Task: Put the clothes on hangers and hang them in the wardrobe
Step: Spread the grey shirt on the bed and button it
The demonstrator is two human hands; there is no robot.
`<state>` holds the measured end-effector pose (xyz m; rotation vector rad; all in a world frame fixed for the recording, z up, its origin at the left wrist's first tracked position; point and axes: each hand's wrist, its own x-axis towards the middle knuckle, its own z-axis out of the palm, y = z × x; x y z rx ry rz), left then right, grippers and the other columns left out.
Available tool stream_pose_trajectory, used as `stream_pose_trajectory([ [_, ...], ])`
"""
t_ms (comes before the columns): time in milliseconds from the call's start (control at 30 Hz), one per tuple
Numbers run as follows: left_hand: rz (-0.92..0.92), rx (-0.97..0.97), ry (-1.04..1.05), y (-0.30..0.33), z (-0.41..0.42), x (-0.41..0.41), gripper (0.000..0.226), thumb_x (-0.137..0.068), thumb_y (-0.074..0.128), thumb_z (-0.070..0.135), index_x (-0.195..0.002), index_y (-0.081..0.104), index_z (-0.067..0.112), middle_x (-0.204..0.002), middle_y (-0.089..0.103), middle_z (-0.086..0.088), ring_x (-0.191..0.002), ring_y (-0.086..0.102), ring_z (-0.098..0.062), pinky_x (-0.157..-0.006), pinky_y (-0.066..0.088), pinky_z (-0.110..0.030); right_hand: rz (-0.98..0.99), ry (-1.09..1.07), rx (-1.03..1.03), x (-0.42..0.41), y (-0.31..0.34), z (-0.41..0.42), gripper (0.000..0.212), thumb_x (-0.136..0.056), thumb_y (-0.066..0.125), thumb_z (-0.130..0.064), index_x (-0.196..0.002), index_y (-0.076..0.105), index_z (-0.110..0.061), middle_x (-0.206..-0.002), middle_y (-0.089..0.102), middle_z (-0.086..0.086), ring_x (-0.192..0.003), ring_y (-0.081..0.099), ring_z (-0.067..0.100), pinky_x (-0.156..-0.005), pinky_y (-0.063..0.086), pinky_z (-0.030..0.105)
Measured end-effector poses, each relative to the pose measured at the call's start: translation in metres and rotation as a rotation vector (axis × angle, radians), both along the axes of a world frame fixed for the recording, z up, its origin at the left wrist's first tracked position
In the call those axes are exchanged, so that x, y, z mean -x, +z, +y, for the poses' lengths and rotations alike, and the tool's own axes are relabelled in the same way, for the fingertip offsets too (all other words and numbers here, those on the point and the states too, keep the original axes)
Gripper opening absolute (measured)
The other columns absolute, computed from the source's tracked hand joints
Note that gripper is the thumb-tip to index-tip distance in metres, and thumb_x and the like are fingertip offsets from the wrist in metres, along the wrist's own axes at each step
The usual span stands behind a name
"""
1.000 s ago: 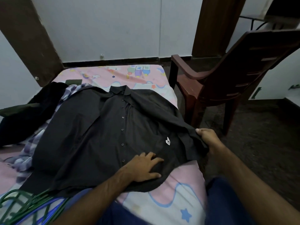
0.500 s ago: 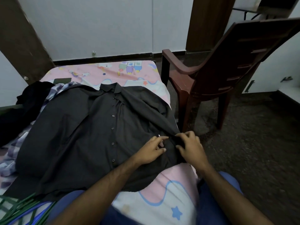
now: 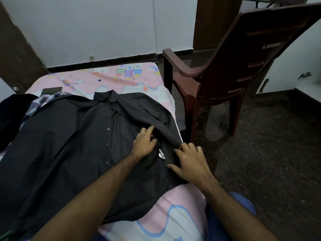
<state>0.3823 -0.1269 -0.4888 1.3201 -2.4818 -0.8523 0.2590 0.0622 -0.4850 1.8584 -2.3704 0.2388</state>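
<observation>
My two forearms enter from the bottom of the frame and meet over a dark shirt spread flat on a bed with a pink cartoon-print sheet.

Lower centre-right, my right hand lies on the shirt's right edge near the side of the bed. Its fingers are spread and only lightly bent, pressing the cloth, and I cannot tell whether the fingertips pinch the fold there. Just left of it and slightly farther up the frame, my left hand also rests on the shirt, fingers relaxed and loose, touching the fabric beside a sleeve that lies folded across the front. Neither hand clearly grips anything. A small white tag shows on the cloth between them.

The shirt's long axis runs from its hem at the lower left up to the collar at upper centre, well beyond both hands. The button line runs left of my left hand. I judge the collar is where a hanger must enter, and the left hand is nearer to it.

More clothes are heaped at the left edge. A brown chair stands at upper right, beside the bed.
</observation>
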Motion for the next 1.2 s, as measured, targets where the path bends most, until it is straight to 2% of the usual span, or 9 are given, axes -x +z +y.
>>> stream_pose_trajectory([
  [267, -0.066, 0.240, -0.078, 0.019, -0.019, 0.047, 0.036, -0.093, 0.057, 0.033, -0.127, 0.050, 0.026, -0.120, 0.048, -0.003, -0.114, 0.053, -0.029, -0.093, 0.044, -0.051, -0.111, -0.135, -0.127, 0.004, -0.003, -0.009, 0.038, -0.088, 0.054, -0.019, -0.125, 0.061, -0.020, -0.119, 0.059, 0.003, -0.105, 0.064, 0.029, -0.091, 0.045, 0.042],
  [433, 0.026, 0.044, 0.138, 0.024, -0.031, 0.049, 0.042, -0.089, 0.062, 0.034, -0.126, 0.045, 0.025, -0.125, 0.032, -0.002, -0.111, 0.054, -0.030, -0.100, 0.044, -0.046, -1.024, -0.060, 0.190, 0.021, 0.026, -0.005, 0.032, -0.083, 0.056, -0.005, -0.103, 0.077, -0.020, -0.098, 0.067, -0.002, -0.095, 0.065, 0.017, -0.087, 0.050, 0.033],
  [500, 0.228, -0.169, 0.284, 0.027, -0.036, 0.040, 0.043, -0.090, 0.067, 0.025, -0.127, 0.044, 0.022, -0.122, 0.025, -0.002, -0.105, 0.053, -0.023, -0.087, 0.052, -0.036, -1.403, 0.047, 0.224, 0.017, 0.048, -0.002, 0.027, -0.078, 0.055, -0.007, -0.094, 0.076, -0.012, -0.090, 0.071, 0.003, -0.087, 0.065, 0.016, -0.080, 0.048, 0.032],
  [567, 0.382, -0.369, 0.421, 0.034, -0.039, 0.025, 0.045, -0.090, 0.069, 0.012, -0.127, 0.045, 0.020, -0.122, 0.025, -0.004, -0.100, 0.048, -0.016, -0.062, 0.053, -0.031, -1.533, 0.160, 0.172, 0.008, 0.066, -0.002, 0.028, -0.077, 0.053, -0.006, -0.094, 0.075, -0.009, -0.087, 0.071, 0.009, -0.084, 0.063, 0.017, -0.076, 0.047, 0.030],
  [800, 0.104, 0.085, 0.174, 0.052, -0.072, -0.070, 0.043, -0.074, 0.053, -0.015, -0.096, 0.071, 0.017, -0.108, 0.062, -0.003, -0.095, 0.058, -0.012, -0.067, 0.040, -0.004, -0.999, 0.412, -0.206, -0.036, 0.067, -0.017, 0.028, -0.085, 0.068, -0.011, -0.110, 0.069, -0.023, -0.100, 0.073, -0.003, -0.094, 0.069, 0.014, -0.085, 0.053, 0.029],
  [900, 0.055, 0.110, 0.151, 0.069, -0.078, -0.111, 0.042, -0.075, 0.050, -0.018, -0.091, 0.072, 0.014, -0.099, 0.070, 0.000, -0.091, 0.066, -0.014, -0.072, 0.057, -0.024, -0.771, 0.486, -0.357, -0.069, 0.053, -0.028, 0.027, -0.085, 0.077, -0.021, -0.108, 0.064, -0.021, -0.096, 0.066, -0.003, -0.087, 0.063, 0.015, -0.077, 0.048, 0.030],
  [1100, -0.195, 0.128, 0.082, 0.056, -0.086, -0.172, 0.037, -0.077, 0.060, -0.012, -0.101, 0.068, 0.016, -0.113, 0.063, -0.006, -0.098, 0.062, -0.018, -0.078, 0.045, -0.021, -1.472, 0.476, -0.719, -0.111, 0.033, -0.024, 0.035, -0.100, 0.062, -0.009, -0.134, 0.058, -0.013, -0.108, 0.070, 0.005, -0.086, 0.070, 0.015, -0.073, 0.058, 0.022],
  [1167, -0.202, 0.098, 0.099, 0.047, -0.079, -0.182, 0.038, -0.083, 0.065, -0.004, -0.117, 0.063, 0.013, -0.123, 0.054, -0.009, -0.108, 0.057, -0.023, -0.087, 0.046, -0.024, -1.325, 0.355, -0.480, -0.096, 0.029, -0.026, 0.027, -0.099, 0.064, -0.014, -0.126, 0.063, -0.013, -0.106, 0.069, 0.003, -0.091, 0.068, 0.016, -0.078, 0.058, 0.028],
  [1200, -0.189, 0.080, 0.122, 0.041, -0.074, -0.186, 0.040, -0.085, 0.067, 0.002, -0.123, 0.058, 0.011, -0.126, 0.050, -0.011, -0.113, 0.054, -0.025, -0.093, 0.045, -0.027, -1.054, 0.274, -0.337, -0.085, 0.025, -0.028, 0.029, -0.097, 0.067, -0.020, -0.125, 0.063, -0.015, -0.110, 0.065, 0.002, -0.098, 0.065, 0.018, -0.085, 0.057, 0.033],
])
